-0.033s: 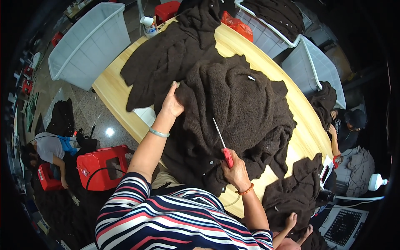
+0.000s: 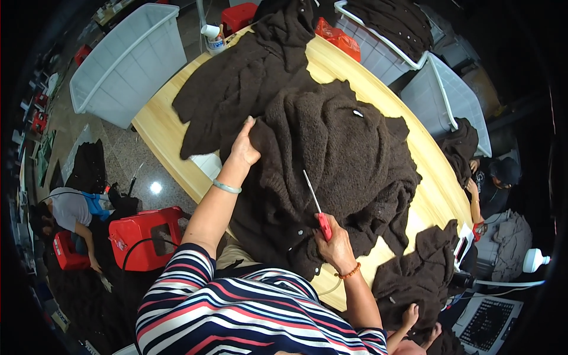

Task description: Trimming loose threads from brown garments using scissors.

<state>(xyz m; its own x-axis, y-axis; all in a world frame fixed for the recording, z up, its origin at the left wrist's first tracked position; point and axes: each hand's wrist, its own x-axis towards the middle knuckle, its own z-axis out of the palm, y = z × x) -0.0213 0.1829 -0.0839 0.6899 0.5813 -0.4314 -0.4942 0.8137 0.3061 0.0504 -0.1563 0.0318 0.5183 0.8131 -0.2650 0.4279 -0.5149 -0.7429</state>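
Observation:
A dark brown knitted garment [image 2: 349, 154] lies bunched in a heap on the wooden table, with small white dots along parts of it. At its left edge my left hand [image 2: 245, 148] grips a fold, thumb up and fingers partly hidden by the cloth. My right hand [image 2: 336, 244] is closed round the red handle of what look like slim scissors [image 2: 312, 190]. Their narrow metal blade points up and away, over the near side of the heap. Whether the blade touches the knit I cannot tell.
More brown knitwear [image 2: 236, 89] covers the table's [image 2: 435, 160] far left. Another piece [image 2: 414, 278] lies at the right, under a co-worker's hands [image 2: 409, 316]. Grey bins [image 2: 127, 65] stand around. Red stools [image 2: 145, 236] and a crouching person [image 2: 71, 216] are at left.

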